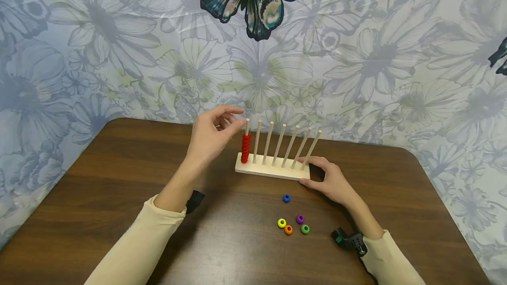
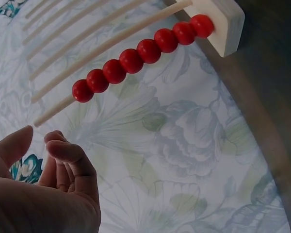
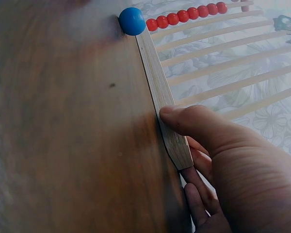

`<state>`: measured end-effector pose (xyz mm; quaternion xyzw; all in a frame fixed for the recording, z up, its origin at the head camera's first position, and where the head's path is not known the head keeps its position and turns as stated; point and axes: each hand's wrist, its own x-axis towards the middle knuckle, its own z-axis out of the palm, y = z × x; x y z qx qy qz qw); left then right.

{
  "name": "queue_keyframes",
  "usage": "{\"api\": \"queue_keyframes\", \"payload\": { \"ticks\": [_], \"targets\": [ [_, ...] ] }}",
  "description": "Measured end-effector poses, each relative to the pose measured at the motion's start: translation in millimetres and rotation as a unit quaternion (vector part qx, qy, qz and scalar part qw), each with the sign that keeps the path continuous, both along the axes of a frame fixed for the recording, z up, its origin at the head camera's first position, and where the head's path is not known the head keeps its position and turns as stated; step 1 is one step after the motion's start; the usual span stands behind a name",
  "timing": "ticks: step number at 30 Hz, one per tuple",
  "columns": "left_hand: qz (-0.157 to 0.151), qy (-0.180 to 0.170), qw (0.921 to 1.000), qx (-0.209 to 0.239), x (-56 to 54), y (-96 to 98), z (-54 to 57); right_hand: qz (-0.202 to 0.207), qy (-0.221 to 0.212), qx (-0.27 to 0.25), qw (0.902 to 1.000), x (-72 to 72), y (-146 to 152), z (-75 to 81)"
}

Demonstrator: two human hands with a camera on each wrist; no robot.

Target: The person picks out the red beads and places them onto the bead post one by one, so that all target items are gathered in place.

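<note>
A pale wooden peg stand [image 1: 273, 170] with a row of upright pegs sits on the table. Red beads [image 1: 245, 148] are stacked on its leftmost peg, whose bare tip pokes out above them. Close beside that tip is my left hand [image 1: 211, 133], thumb and fingers parted with nothing between them; the left wrist view shows the gap between thumb [image 2: 17, 145] and fingers. My right hand [image 1: 328, 179] grips the right end of the stand's base, thumb [image 3: 184, 119] along the front edge and fingers behind. The other pegs carry no beads.
In front of the stand lies a blue bead [image 1: 286, 198]. Nearer to me are a yellow bead [image 1: 281, 223], an orange bead [image 1: 288, 230], a purple bead [image 1: 300, 219] and a green bead [image 1: 305, 229]. A flowered cloth [image 1: 158, 56] hangs behind the brown table [image 1: 119, 179].
</note>
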<state>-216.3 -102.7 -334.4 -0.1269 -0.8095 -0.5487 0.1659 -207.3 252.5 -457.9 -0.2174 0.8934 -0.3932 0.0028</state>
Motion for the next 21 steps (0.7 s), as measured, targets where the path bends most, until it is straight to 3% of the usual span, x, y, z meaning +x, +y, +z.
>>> {"api": "queue_keyframes", "payload": {
  "ticks": [10, 17, 21],
  "targets": [
    [-0.001, -0.014, 0.9998, -0.015, -0.8, -4.9, -6.7, 0.001, 0.017, -0.001, 0.9999, -1.4, -3, -2.4],
    [0.027, 0.003, 0.9971, -0.071, -1.6, -10.4, -15.6, -0.001, 0.013, 0.003, 0.9999, -0.1, -5, -3.2],
    [0.022, 0.015, 0.9951, -0.095, -0.1, -12.2, -19.9, -0.006, 0.009, 0.009, 0.9999, 0.4, -6, -4.3]
  ]
}}
